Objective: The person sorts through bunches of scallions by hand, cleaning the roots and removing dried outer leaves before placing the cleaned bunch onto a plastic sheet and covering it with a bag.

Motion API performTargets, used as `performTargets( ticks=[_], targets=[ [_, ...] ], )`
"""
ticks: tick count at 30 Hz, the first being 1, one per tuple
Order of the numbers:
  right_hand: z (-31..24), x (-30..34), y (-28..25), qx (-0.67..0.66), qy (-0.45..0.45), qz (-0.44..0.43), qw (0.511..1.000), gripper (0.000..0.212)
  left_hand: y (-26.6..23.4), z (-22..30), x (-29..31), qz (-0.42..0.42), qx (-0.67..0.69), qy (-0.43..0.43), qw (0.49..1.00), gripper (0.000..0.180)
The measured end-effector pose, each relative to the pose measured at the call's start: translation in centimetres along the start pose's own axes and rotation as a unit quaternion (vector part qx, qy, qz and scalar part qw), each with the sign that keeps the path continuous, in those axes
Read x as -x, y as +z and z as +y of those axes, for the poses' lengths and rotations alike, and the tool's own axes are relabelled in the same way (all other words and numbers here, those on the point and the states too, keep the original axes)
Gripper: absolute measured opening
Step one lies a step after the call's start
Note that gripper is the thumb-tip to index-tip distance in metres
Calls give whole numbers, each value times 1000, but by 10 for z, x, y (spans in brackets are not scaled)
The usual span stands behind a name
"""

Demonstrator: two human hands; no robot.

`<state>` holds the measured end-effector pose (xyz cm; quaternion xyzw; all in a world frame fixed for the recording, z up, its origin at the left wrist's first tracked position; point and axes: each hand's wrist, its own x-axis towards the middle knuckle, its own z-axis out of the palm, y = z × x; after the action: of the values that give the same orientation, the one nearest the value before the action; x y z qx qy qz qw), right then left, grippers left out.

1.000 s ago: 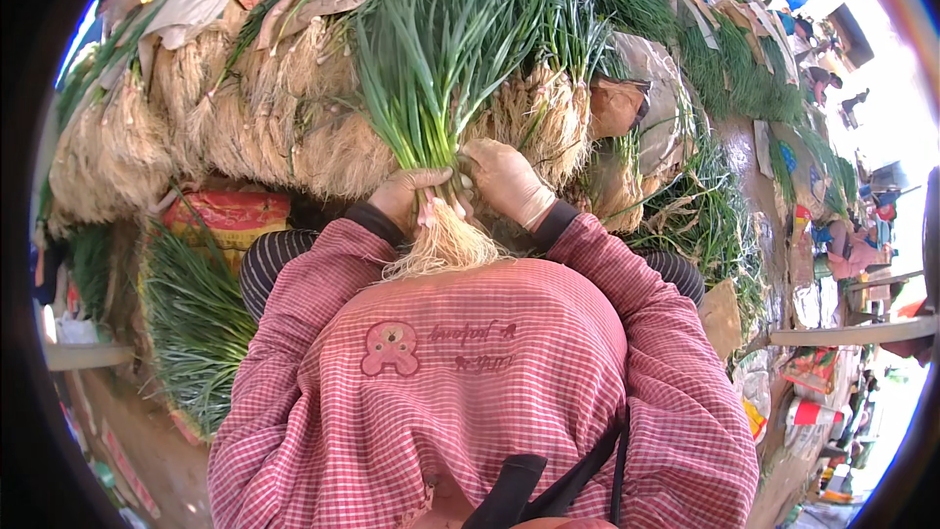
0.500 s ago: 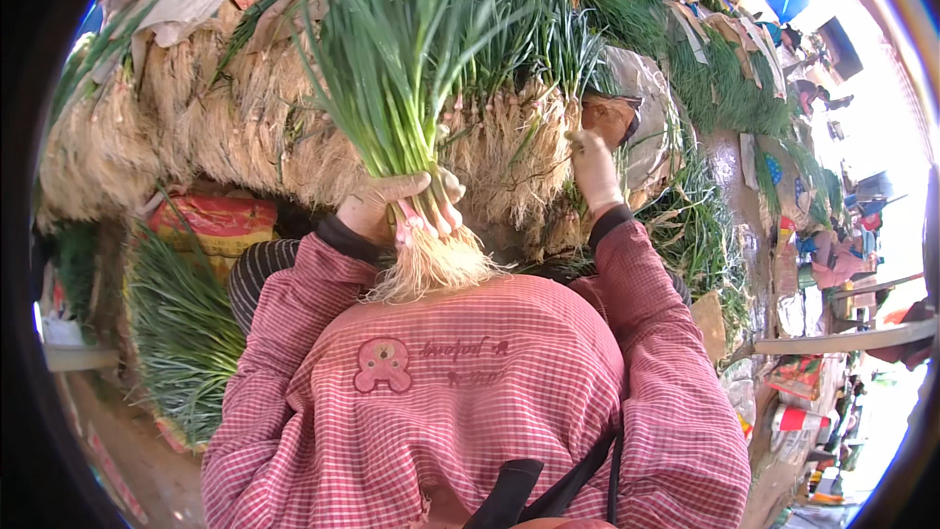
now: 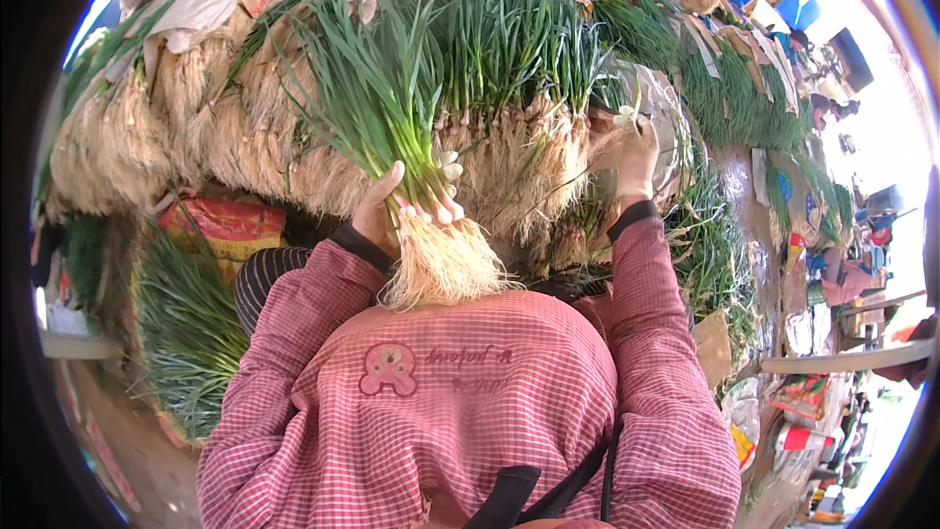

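In the head view, I saw the left hand (image 3: 374,216) with its grip curled around a bunch of green onions (image 3: 406,152), held upright before the checked shirt (image 3: 470,431), while the right hand (image 3: 634,155) was raised beside the onion pile (image 3: 548,152), its grip's contents unclear. I judged one handful gathered, no tie visible, with plenty left in the pile.

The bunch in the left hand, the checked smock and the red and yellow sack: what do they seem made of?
The bunch in the left hand: plant matter, smooth green leaves and dull, threadlike roots. The smock: soft matte cloth, perhaps cotton, since it drapes in folds. The sack: probably plastic, judging by its bright, creased surface, though paper is possible.
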<state>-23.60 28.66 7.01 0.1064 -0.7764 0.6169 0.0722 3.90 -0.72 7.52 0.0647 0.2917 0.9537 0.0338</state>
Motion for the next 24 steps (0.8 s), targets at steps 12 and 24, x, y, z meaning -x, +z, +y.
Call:
performTargets(
  ticks=[12, 24],
  targets=[
    [79, -89, 49, 578, -140, -203, 778, 22, -8, -6, -18, -75, 65, -49, 994, 69],
    [-45, 159, 79, 460, -183, -472, 729, 20, -23, -14, -30, 109, -77, -175, 975, 26]
  ],
)
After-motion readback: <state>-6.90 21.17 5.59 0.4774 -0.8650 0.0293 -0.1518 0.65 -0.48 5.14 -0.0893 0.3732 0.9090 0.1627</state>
